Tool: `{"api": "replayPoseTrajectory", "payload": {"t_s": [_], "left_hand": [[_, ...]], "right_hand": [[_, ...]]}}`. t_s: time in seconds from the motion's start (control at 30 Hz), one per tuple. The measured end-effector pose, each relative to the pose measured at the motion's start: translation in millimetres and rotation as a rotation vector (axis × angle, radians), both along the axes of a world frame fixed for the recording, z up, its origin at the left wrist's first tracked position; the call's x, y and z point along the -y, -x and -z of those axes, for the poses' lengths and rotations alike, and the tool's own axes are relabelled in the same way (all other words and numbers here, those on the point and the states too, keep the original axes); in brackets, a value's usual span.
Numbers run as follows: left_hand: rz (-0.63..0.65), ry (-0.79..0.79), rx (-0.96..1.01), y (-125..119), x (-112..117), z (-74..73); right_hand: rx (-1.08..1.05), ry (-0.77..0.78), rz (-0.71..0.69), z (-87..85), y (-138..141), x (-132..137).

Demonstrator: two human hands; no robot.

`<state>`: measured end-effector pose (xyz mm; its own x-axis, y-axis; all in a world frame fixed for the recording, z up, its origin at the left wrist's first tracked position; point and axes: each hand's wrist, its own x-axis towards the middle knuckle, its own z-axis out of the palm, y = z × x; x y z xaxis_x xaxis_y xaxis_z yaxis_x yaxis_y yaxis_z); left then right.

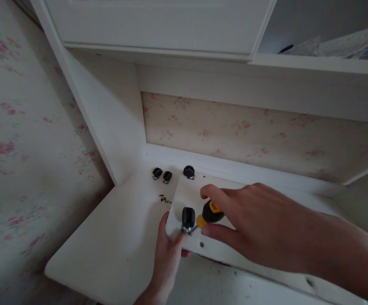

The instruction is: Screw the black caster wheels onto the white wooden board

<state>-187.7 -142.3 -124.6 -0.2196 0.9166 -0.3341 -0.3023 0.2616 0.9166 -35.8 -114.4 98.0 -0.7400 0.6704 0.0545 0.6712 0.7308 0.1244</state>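
My right hand (250, 220) grips a screwdriver (213, 212) with a black and yellow handle. Its shaft slants down to the metal plate of a black caster wheel (188, 217), which stands at the near corner of a white board (222, 245). The very tip is too small to make out. At that same corner my left hand (169, 254) is closed round the board, some fingers underneath and one finger close to the caster's plate. Another black caster (189, 171) sits at the board's far corner.
Two loose casters, one here (157, 173) and one beside it (167, 176), lie on the white desk (117, 241), left of the board. Several small dark screws (164, 199) are scattered nearer. A white cabinet (161, 25) overhangs the desk, and a side panel (107, 106) rises at left.
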Motion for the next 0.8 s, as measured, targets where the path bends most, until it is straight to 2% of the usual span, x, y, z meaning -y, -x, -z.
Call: {"api": "replayPoseTrajectory", "payload": {"t_s": [0.07,0.1,0.2,0.23,0.37,0.4,0.53,0.7,0.8], "left_hand": [[-0.011,-0.001,0.019,-2.0,-0.7,0.1],[-0.017,-0.004,0.025,-2.9,-1.2,-0.2],[-0.022,-0.011,0.026,-6.1,-2.6,-1.8],[-0.019,-0.014,0.028,-7.4,-2.8,-2.4],[-0.011,-0.026,0.041,-13.0,-2.3,-3.9],[-0.01,-0.027,0.037,-14.1,-2.2,-3.9],[-0.003,-0.016,0.03,-15.2,-2.9,-4.0],[0.037,0.008,0.016,-10.5,-3.7,-7.9],[0.072,0.02,0.013,-4.9,-2.7,-8.3]], "right_hand": [[-0.008,0.087,-0.05,-1.9,-0.6,-0.8],[0.015,0.063,-0.045,-2.1,-0.3,-1.0],[0.096,-0.158,0.055,0.0,1.2,-2.2],[0.097,-0.187,0.067,0.8,0.9,-2.8],[0.028,-0.006,-0.032,1.5,-3.6,-4.6],[0.04,-0.009,-0.026,1.2,-4.4,-5.1],[0.111,-0.207,0.103,-0.4,-4.9,-7.4],[0.009,0.034,-0.002,0.3,-8.1,-6.7],[0.074,-0.103,0.07,5.4,-11.3,-6.1]]}}
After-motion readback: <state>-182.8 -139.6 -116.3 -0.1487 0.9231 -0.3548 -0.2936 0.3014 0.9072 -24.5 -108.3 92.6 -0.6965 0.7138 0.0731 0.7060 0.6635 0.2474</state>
